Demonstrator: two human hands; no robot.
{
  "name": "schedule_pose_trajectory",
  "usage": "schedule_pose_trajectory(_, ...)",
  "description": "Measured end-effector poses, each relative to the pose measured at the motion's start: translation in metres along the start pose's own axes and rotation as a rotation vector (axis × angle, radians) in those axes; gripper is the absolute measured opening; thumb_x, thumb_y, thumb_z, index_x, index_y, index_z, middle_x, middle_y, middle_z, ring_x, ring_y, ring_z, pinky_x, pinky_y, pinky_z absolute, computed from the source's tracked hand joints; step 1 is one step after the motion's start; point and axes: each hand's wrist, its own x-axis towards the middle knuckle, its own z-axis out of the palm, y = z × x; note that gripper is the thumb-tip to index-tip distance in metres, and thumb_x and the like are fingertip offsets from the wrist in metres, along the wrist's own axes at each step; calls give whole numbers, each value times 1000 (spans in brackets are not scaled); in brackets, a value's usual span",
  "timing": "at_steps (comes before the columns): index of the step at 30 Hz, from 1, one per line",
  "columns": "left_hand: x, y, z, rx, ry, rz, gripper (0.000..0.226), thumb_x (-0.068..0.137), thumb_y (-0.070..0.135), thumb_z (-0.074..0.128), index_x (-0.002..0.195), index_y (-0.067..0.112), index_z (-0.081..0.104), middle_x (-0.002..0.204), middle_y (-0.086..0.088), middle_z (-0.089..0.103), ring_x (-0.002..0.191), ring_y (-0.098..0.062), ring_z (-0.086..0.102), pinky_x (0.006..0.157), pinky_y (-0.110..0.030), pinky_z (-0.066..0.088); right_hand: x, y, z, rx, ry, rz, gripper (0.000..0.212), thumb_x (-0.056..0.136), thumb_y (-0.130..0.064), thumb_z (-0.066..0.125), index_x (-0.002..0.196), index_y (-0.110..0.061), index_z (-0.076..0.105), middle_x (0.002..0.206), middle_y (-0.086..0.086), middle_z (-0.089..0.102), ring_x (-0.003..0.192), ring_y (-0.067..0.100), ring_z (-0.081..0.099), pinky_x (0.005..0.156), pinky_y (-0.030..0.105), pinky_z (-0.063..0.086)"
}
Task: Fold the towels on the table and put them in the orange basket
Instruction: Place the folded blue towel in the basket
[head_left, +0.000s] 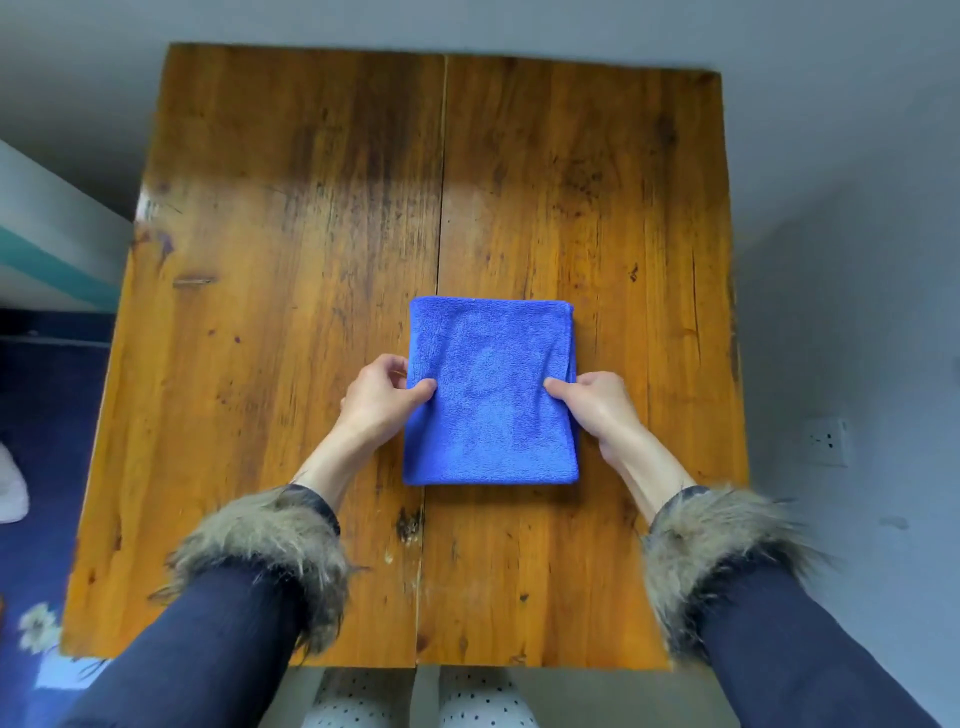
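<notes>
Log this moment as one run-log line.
blue towel: folded, flat on table | left hand: pinches left edge | right hand: pinches right edge | basket: unseen

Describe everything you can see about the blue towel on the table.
The blue towel is a bright blue, terry-looking cloth, folded into a neat, layered rectangle. It lies flat on the wooden table, a little right of the centre seam, long side running away from the person. The left hand pinches its left edge and the right hand its right edge, thumbs on top. Stacked layers show at the far right corner.
</notes>
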Motion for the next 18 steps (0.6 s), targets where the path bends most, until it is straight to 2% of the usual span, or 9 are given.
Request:
schedule_pose_trajectory(3, -7, -2, -5, -112, -44, 7, 18, 84, 23, 66, 97, 13, 60, 83, -1, 61, 79, -17, 57, 76, -34, 47, -8, -2, 1, -129, 72, -143, 28, 84, -35, 63, 94, -8, 65, 100, 5, 68, 94, 24, 63, 85, 42, 50)
schedule_pose_trajectory(5, -18, -3, -10, -264, -90, -20, 7, 87, 18, 62, 92, 16, 58, 93, -6, 63, 77, -12, 59, 67, -28, 50, -18, -6, -2, -53, 16, -179, 28, 85, -31, 64, 102, -10, 63, 103, 2, 66, 94, 20, 63, 85, 40, 51)
schedule_pose_trajectory(6, -26, -3, -13, -343, -107, -45, 5, 89, 16, 60, 89, 17, 56, 95, -6, 62, 76, -10, 59, 63, -25, 52, -22, -8, -3, -12, -19, -194, 25, 85, -29, 65, 103, -10, 63, 103, 2, 66, 93, 19, 63, 84, 39, 51)
schedule_pose_trajectory(9, -52, -7, -28, -473, -121, -74, 7, 91, 14, 58, 88, 19, 53, 93, -5, 57, 76, -10, 57, 65, -30, 54, -41, -21, -7, 24, -112, -241, 7, 85, -19, 64, 92, -17, 63, 100, 1, 67, 91, 18, 65, 82, 37, 51)
schedule_pose_trajectory(12, -82, -18, -55, -515, -83, -54, 5, 92, 17, 57, 92, 20, 53, 90, -1, 58, 73, -8, 54, 62, -27, 54, -68, -44, -2, 36, -224, -243, 9, 87, -12, 59, 85, -20, 60, 94, 0, 65, 81, 12, 62, 72, 32, 49)
schedule_pose_trajectory(14, -105, -29, -79, -560, -28, -51, 6, 92, 18, 57, 97, 18, 53, 91, 0, 59, 70, -8, 54, 61, -25, 53, -91, -61, 8, 30, -327, -239, 8, 88, -10, 58, 88, -18, 59, 88, -3, 61, 76, 8, 59, 67, 28, 47)
schedule_pose_trajectory(18, -148, -58, -130, -622, 105, -55, 11, 92, 20, 57, 102, 17, 54, 96, -4, 59, 72, -11, 56, 53, -21, 52, -136, -95, 42, -40, -467, -300, 13, 87, -13, 60, 100, -16, 60, 92, -2, 61, 77, 6, 57, 67, 27, 48)
